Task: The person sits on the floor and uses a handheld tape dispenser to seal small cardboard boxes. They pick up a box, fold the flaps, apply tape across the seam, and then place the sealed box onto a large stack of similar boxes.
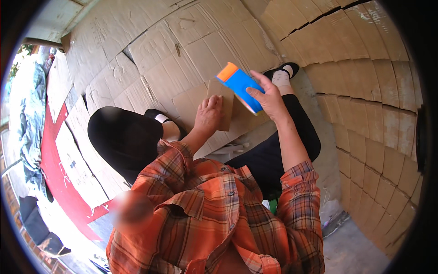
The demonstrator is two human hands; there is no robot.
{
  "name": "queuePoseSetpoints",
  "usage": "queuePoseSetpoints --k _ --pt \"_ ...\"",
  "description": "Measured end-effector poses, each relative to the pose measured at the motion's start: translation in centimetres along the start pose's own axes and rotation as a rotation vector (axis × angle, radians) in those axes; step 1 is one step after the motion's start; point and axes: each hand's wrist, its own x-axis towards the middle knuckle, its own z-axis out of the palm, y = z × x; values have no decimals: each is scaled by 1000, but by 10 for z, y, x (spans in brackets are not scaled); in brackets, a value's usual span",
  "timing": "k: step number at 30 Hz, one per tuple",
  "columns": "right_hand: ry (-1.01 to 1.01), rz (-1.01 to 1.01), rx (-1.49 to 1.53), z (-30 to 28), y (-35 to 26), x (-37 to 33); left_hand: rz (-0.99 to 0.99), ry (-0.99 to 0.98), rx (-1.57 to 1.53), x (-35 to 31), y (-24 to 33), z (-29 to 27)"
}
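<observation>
In my right hand [268, 98] I hold a blue pack with an orange end [238, 83]. It is tilted in the air, its orange end pointing up and to the left. My thumb lies across its face, one finger stands out past its side, and the other fingers are partly hidden. Lower and to the left, my left hand [210, 112] has its fingers curled over a brown piece of cardboard [225, 119] between my legs. Whether this piece is a flat sheet or a folded box I cannot tell.
Flattened cardboard sheets [150, 55] cover the floor ahead. Tall stacks of brown cardboard [365, 82] rise along the right side. A red sheet [59, 160] lies at the left, beside crumpled plastic [33, 105]. My knees are bent on either side of the hands.
</observation>
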Motion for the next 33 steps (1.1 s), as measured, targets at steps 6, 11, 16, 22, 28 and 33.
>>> queuePoseSetpoints --k 6,11,16,22,28,33 --pt "-196 149 0 12 27 5 24 46 -31 -3 -7 7" --pt "-157 287 -97 -2 39 13 42 78 -15 -3 -7 2" --pt "-138 392 -114 -5 36 10 29 39 -20 -3 -4 0" --pt "-64 294 71 19 39 1 28 36 -23 -3 -6 -2" --pt "-195 190 125 31 23 3 36 -18 -13 -5 -7 1" --pt "-222 201 77 27 26 6 -68 150 -459 -1 -17 16"
